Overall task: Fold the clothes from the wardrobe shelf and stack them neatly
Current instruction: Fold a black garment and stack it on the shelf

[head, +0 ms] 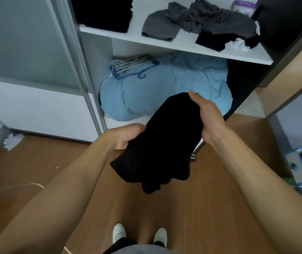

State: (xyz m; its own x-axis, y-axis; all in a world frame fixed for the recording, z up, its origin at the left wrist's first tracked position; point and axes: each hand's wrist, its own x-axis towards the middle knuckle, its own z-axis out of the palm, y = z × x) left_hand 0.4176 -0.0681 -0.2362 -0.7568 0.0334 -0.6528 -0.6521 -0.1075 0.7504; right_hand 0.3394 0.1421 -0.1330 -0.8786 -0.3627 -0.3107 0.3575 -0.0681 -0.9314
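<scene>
White shoes nearest, facing wardrobe. Left hand and right hand both clamped on black garment, held mid-air below shelf, likely mid-fold. Folded black stack far left, crumpled grey clothes right.

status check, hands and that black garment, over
Left hand and right hand both gripping black garment, held in the air. Grey clothes crumpled on shelf. Nothing blocking the shelf.

Wood floor below left hand and right hand. White wardrobe ahead of both; frosted sliding door far left of left hand. Blue box right of right hand. Light dim, even.
</scene>
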